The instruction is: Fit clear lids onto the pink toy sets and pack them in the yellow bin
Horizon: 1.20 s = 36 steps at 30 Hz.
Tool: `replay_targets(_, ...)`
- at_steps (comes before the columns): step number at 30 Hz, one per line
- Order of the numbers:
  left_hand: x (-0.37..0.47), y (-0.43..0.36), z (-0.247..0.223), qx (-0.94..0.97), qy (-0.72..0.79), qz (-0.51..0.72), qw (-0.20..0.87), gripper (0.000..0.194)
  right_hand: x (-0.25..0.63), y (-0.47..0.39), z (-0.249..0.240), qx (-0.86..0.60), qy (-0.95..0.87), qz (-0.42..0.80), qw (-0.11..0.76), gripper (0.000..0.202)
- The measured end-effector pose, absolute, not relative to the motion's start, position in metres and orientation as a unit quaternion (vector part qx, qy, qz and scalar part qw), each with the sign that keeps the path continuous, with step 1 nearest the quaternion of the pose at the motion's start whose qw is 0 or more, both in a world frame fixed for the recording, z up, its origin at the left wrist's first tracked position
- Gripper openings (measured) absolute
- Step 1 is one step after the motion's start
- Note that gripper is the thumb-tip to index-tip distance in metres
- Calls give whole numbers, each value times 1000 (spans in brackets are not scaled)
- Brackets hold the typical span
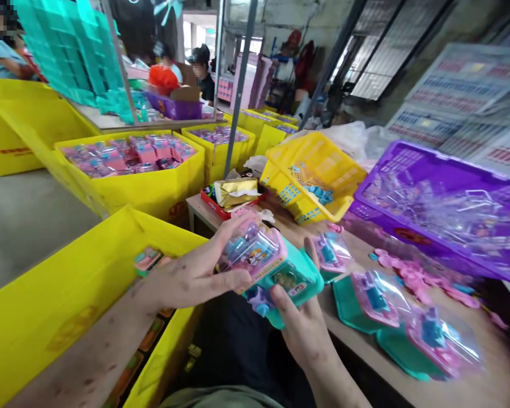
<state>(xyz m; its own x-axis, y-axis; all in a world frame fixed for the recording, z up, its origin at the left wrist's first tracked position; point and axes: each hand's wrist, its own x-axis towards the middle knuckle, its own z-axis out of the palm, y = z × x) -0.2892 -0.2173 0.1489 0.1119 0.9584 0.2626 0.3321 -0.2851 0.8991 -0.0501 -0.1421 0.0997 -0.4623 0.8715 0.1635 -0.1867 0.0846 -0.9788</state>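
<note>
Both hands hold one plastic toy box above my lap. It has a teal base, a pink rim, a clear domed cover and a small purple and blue piece on its front. My left hand is closed over the clear cover from the left, thumb along the pink rim. Around the teal base is my right hand, its thumb pressed on the front. To the right, several similar toy boxes with clear covers and blue pieces stand on the table.
A yellow carton with boxes inside stands at the left. Behind the table's near boxes are a tilted yellow basket, a purple crate of clear plastic parts and loose pink pieces. Other people sit farther back.
</note>
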Motion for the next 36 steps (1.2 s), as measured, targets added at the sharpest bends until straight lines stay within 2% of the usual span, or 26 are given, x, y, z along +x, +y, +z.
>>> replay_targets(3, -274, -219, 147, 666, 497, 439, 342, 81, -33, -143, 98, -300, -584, 616, 435, 108)
replay_targets(6, -264, -220, 145, 688, 497, 428, 311, 88, -21, -146, 94, -292, -595, 603, 444, 107)
replay_targets(12, -259, -221, 145, 713, 511, 384, 288, 100, -12, -151, 98, -281, -621, 564, 465, 117)
replay_targets(20, -231, -232, 143, 749, 534, 368, 133, 109, 0, -149, 100, -271, -604, 585, 469, 118)
replay_targets(25, -225, -227, 131, 720, 559, 384, 148, 140, -2, -144, 95, -252, -591, 604, 471, 126)
replay_targets(28, -225, -223, 125, 675, 557, 445, 191, 137, -6, -146, 100, -247, -599, 613, 452, 131)
replay_targets(30, -228, -224, 124, 625, 552, 497, 240, 138, -4, -145, 107, -239, -633, 585, 447, 120)
replay_targets(32, -238, -229, 126, 578, 558, 528, 276, 134, 0, -139, 117, -244, -698, 488, 464, 92)
replay_targets(34, -261, -238, 129, 539, 591, 534, 276, 119, 4, -122, 127, -285, -759, 311, 496, 63)
replay_targets(36, -297, -252, 133, 518, 643, 503, 255, 103, 6, -93, 134, -355, -778, 117, 506, 51)
